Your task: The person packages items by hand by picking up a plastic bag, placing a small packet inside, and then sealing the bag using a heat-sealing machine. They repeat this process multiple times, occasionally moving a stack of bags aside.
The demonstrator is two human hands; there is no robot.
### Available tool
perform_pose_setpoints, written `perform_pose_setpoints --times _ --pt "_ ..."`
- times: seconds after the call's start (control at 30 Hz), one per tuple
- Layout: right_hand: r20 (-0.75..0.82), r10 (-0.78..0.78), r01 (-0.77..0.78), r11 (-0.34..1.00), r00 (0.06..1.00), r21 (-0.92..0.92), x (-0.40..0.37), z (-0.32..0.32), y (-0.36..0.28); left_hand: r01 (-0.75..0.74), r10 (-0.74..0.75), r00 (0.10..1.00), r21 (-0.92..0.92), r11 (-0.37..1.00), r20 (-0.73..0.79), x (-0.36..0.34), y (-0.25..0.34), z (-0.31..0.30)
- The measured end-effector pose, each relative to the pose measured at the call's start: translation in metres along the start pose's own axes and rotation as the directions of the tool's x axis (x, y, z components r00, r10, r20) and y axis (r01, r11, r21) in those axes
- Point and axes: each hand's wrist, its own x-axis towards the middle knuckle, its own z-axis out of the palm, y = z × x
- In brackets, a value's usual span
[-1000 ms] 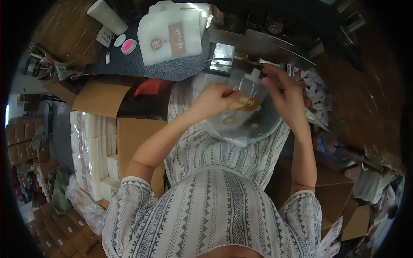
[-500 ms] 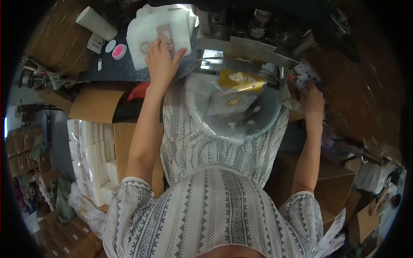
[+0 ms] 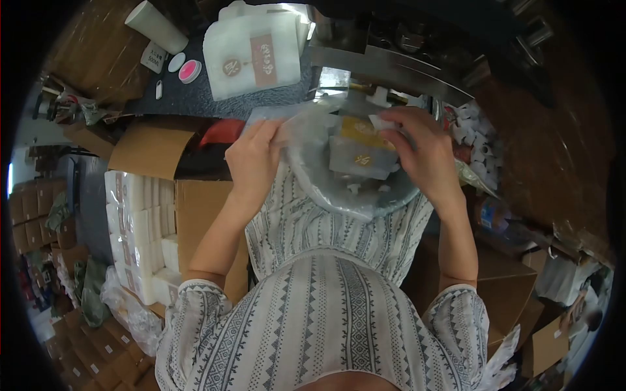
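My left hand [image 3: 251, 163] pinches a translucent plastic pouch [image 3: 298, 125] by its edge, blurred over the left rim of a plastic-lined basin [image 3: 306, 189]. Above the basin's right side, my right hand [image 3: 427, 153] closes its thumb and fingers on a small white plastic piece [image 3: 379, 122]. Inside the basin lie clear pouches [image 3: 362, 159] with gold print, and a few small white plastic pieces [image 3: 354, 188]. To the right of my right hand is a heap of similar white plastic pieces [image 3: 479, 140].
A stack of printed white pouches [image 3: 251, 55] lies on the dark cloth [image 3: 202, 98], near a pink round pot [image 3: 190, 72] and a white cup [image 3: 155, 26]. A metal machine [image 3: 404, 62] stands behind the basin. Cardboard boxes [image 3: 147, 146] flank me.
My left hand has left the stack and come down to the basin with a pouch. My right hand has moved left from the heap with a white plastic piece.
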Motion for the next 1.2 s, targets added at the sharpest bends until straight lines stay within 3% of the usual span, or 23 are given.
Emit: perform_pose_setpoints --times 0.07,0.17,0.2,0.23,0.27,0.3,0.33,0.4,0.47,0.53,0.57,0.6,0.67,0.73,0.77,0.8,0.83,0.87,0.93,1.0,1.07,1.1,1.2 --pt "0.041 -0.329 0.328 0.913 0.944 -0.243 0.006 0.005 -0.004 -0.009 0.009 1.000 -0.029 1.000 0.005 0.000 0.007 -0.004" --pt "0.108 -0.353 0.362 0.928 0.929 -0.085 0.004 0.006 -0.003 -0.077 0.099 0.988 -0.170 0.982 0.122 -0.001 0.015 0.000" --pt "0.108 -0.349 0.359 0.929 0.931 -0.087 0.002 0.006 -0.002 -0.052 0.112 0.961 -0.233 0.971 0.255 -0.003 0.016 0.007" --pt "0.126 -0.172 0.174 0.985 0.977 -0.001 -0.001 0.004 -0.002 -0.019 0.134 0.915 -0.292 0.956 0.379 -0.004 0.018 0.015" --pt "0.155 0.003 -0.016 0.997 0.988 0.080 -0.002 0.002 0.000 -0.024 0.139 0.916 -0.295 0.955 0.375 -0.002 0.022 0.023" --pt "0.154 0.003 -0.015 0.997 0.988 0.077 -0.003 0.001 0.005 0.289 0.020 0.838 -0.475 0.831 0.546 0.000 0.028 0.031" --pt "0.047 0.054 -0.057 0.996 0.997 0.068 -0.003 0.000 0.014 0.581 -0.030 0.703 -0.549 0.601 0.711 0.003 0.032 0.040" --pt "-0.062 0.101 -0.097 0.993 0.993 0.062 -0.005 -0.012 0.020 0.640 -0.033 0.652 -0.526 0.560 0.758 0.020 0.032 0.062" --pt "-0.092 0.135 -0.154 0.959 0.987 -0.240 -0.011 -0.028 0.020 0.701 -0.033 0.591 -0.492 0.517 0.806 0.035 0.036 0.076" --pt "-0.151 0.162 -0.203 0.928 0.975 -0.313 -0.017 -0.040 0.033 0.884 -0.076 0.463 -0.455 0.106 0.883 0.048 0.045 0.075" --pt "-0.213 0.178 -0.249 0.890 0.961 -0.381 -0.020 -0.047 0.041 0.892 -0.052 0.449 -0.444 0.087 0.892 0.051 0.049 0.067" --pt "-0.212 0.176 -0.247 0.892 0.961 -0.380 -0.022 -0.053 0.065 0.891 -0.054 0.451 -0.446 0.088 0.891 0.051 0.047 0.067" --pt "-0.211 0.136 -0.248 0.648 0.968 -0.720 -0.027 -0.056 0.115 0.866 -0.063 0.478 -0.458 0.200 0.876 0.046 0.041 0.066" --pt "-0.248 0.163 -0.290 0.691 0.955 -0.662 -0.025 -0.052 0.108 0.423 -0.207 0.894 -0.593 0.685 0.398 0.056 -0.001 0.075" --pt "-0.271 0.202 -0.329 0.730 0.941 -0.600 -0.025 -0.051 0.106 0.159 -0.143 0.987 -0.374 0.913 0.072 0.069 -0.032 0.079" --pt "-0.265 0.209 -0.330 0.730 0.941 -0.598 -0.030 -0.051 0.109 -0.049 0.042 0.977 -0.030 0.998 -0.210 0.073 -0.060 0.079" --pt "-0.267 0.241 -0.353 0.751 0.933 -0.558 -0.032 -0.053 0.114 0.069 -0.074 0.997 0.129 0.989 0.032 0.064 -0.073 0.076" --pt "-0.268 0.264 -0.370 0.772 0.926 -0.517 -0.029 -0.055 0.117 0.069 -0.072 0.997 0.133 0.989 0.023 0.048 -0.076 0.080" --pt "-0.294 0.303 -0.416 0.766 0.906 -0.491 -0.028 -0.058 0.105 -0.219 0.191 0.966 0.161 0.962 0.174 0.012 -0.069 0.072" --pt "-0.308 0.364 -0.473 0.748 0.879 -0.466 -0.032 -0.061 0.080 -0.208 0.194 0.975 0.135 0.969 0.110 0.004 -0.066 0.051" --pt "-0.228 0.402 -0.440 0.885 0.887 -0.151 -0.024 -0.055 0.045 0.147 -0.148 0.979 0.020 0.989 0.140 -0.002 -0.061 0.031" --pt "-0.140 0.315 -0.330 0.938 0.939 -0.102 -0.021 -0.043 0.036 0.035 -0.036 0.998 -0.003 0.999 -0.046 -0.001 -0.046 0.026" --pt "0.017 -0.054 0.055 0.996 0.998 -0.064 -0.004 0.000 -0.003 0.018 -0.019 0.999 -0.021 1.000 -0.048 -0.004 -0.013 0.007"
